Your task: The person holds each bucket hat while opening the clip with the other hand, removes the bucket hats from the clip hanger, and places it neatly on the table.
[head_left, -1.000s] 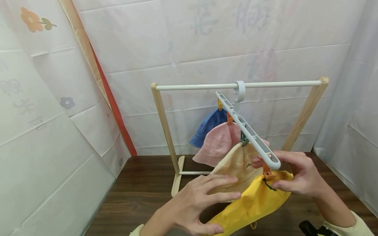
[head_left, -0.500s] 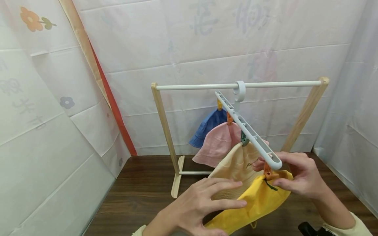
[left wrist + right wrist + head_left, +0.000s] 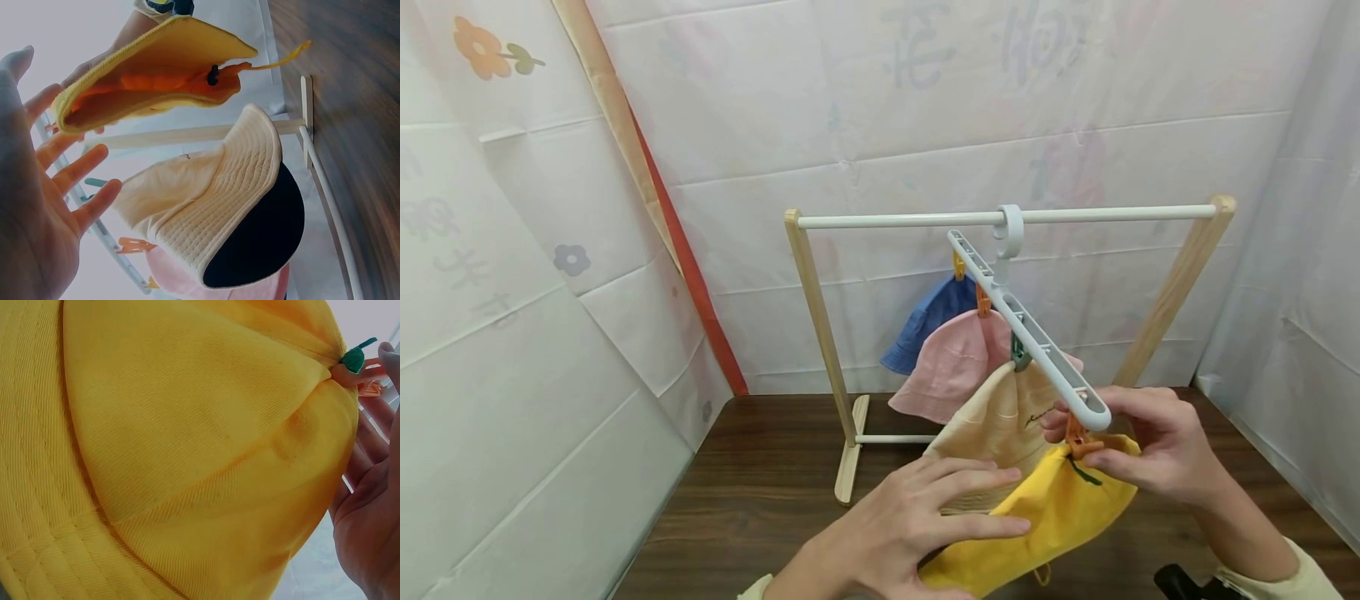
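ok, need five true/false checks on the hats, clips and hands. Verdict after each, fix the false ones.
1. The pale hanger hooks over the white top rail. True.
2. The blue hat hangs nearest the person. False: the yellow hat is nearest, and the blue hat is farthest back.
3. The beige hat hangs from the green clip. True.
4. The left hand is clenched in a fist. False: its fingers are spread, beside the yellow hat.
5. The right hand is at the front orange clip, above the yellow hat. True.
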### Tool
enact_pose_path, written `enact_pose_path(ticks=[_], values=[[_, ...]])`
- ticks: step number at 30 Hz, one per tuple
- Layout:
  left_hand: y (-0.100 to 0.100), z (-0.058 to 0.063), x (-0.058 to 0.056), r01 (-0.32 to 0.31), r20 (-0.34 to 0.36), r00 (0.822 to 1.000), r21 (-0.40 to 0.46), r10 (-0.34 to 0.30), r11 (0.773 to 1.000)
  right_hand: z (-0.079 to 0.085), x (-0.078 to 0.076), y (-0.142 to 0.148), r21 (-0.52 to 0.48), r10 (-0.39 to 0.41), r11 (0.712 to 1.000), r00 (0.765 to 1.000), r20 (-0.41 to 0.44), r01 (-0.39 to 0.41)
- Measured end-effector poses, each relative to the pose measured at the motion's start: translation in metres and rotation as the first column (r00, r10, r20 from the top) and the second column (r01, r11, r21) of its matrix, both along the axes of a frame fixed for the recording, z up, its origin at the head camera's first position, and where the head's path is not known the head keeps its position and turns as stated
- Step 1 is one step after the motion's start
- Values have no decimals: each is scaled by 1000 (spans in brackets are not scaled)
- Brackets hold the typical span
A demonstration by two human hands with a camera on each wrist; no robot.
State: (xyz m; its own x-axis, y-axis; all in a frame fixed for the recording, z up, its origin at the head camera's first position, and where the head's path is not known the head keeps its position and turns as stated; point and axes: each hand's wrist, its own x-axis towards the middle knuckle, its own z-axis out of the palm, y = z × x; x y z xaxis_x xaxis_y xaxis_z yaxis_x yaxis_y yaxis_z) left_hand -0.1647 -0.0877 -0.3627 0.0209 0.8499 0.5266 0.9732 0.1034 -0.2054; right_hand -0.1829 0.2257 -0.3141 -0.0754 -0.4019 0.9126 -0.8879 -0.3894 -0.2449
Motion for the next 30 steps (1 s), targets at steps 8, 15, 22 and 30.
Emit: enact_pose_path(ticks=[8, 15, 22, 30], values=[[0, -4, 1, -21, 22, 1000, -10, 22, 1000, -5, -1, 2, 5, -23, 1000, 1000, 4, 23], [0, -6, 3, -45, 39, 998, -9, 45, 999, -6, -2, 0, 8, -25, 1000, 1000, 7, 25], [1, -7, 8, -51, 128, 990, -8, 52, 999, -10, -4, -1, 20, -26, 999, 1000, 15, 26], [1, -10, 8, -46, 182, 982, 19, 42, 999, -15, -6, -5, 20, -38, 999, 999, 20, 37]])
